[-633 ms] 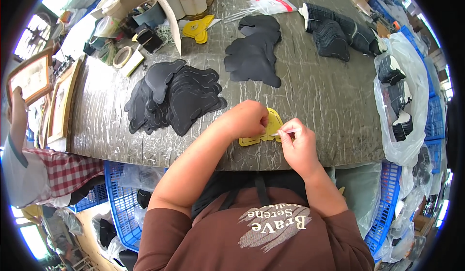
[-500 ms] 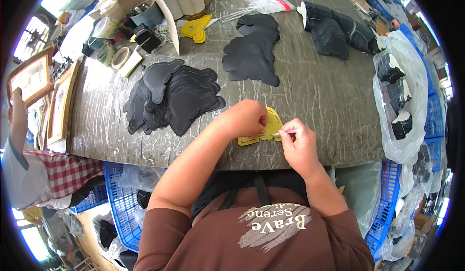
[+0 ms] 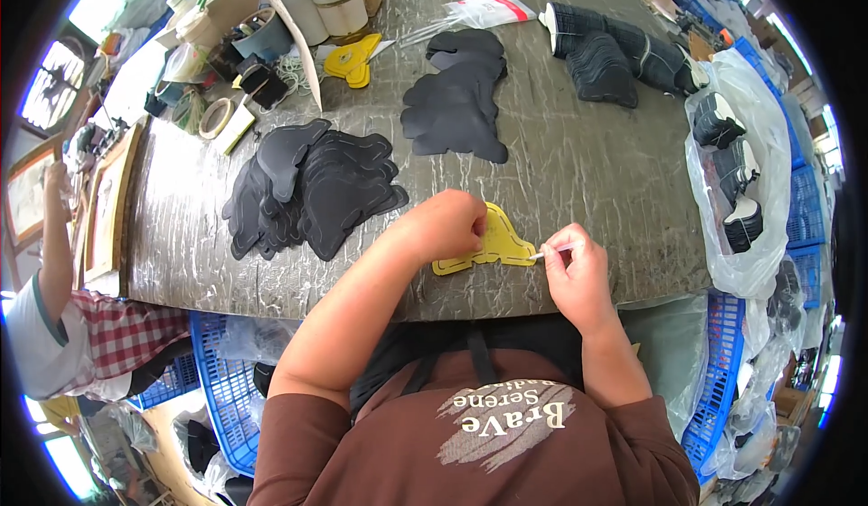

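A yellow template (image 3: 503,236) with slots along its edges lies near the front of the table. My left hand (image 3: 452,226) is closed, its fingertips down on the template's left part. What lies beneath the template is hidden. In my right hand (image 3: 576,269) a slim white pen (image 3: 553,251) is pinched, its tip at the template's right corner. Left of my hands is a fanned pile of black cut pieces (image 3: 339,189) with pale lines along their edges. Farther back lies a second stack of plain black pieces (image 3: 457,99).
Tubs, a tape roll (image 3: 216,119) and more yellow templates (image 3: 353,60) stand at the back left. Bundled black pieces (image 3: 604,67) and a clear plastic bag (image 3: 755,235) lie right. Blue baskets (image 3: 221,388) sit below the edge. Another person's arm (image 3: 56,244) holds a frame at far left.
My right hand and the pen have moved right along the template's edge to its right corner. My left hand stays on the template. The whole view has shifted slightly.
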{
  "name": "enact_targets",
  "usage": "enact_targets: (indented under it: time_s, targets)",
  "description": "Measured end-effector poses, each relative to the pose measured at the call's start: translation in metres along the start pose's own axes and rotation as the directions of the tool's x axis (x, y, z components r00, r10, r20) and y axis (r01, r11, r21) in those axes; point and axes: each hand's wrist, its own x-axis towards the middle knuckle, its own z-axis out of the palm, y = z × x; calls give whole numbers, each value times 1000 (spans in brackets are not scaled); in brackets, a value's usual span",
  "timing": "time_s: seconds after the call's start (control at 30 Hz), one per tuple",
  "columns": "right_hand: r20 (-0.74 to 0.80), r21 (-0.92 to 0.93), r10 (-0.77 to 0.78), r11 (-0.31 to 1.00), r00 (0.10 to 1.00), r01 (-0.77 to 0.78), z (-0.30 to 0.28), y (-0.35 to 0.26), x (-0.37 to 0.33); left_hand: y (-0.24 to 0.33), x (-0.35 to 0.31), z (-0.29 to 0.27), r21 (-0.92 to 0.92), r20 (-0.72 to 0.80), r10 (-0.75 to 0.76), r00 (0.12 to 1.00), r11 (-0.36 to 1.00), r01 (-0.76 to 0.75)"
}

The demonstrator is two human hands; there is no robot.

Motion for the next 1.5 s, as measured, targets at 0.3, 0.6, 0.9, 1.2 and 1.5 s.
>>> enact_targets:
  time_s: [0.3, 0.6, 0.9, 1.2, 1.5]
  targets:
    - [-36, -194, -156, 970, 987, 147, 22, 14, 89, -6, -5, 12, 385, -425, 212, 880, 922, -36]
    - [191, -447, 47, 893, 980, 44, 51, 25, 132, -78, -104, -55, -8, -762, -129, 635, 982, 190]
    - [395, -352, 59, 932, 917, 92, 9, 1, 26, -34, -73, -21, -322, -647, -188, 739, 946, -41]
    - [142, -274, -74, 955, 987, 111, 19, 6, -12, -2, -30, 23, 114, -571, 57, 819, 993, 10]
    - [153, -266, -68, 958, 986, 107, 17, 5, -10, -4, -77, 71, 187, -646, 155, 748, 981, -42]
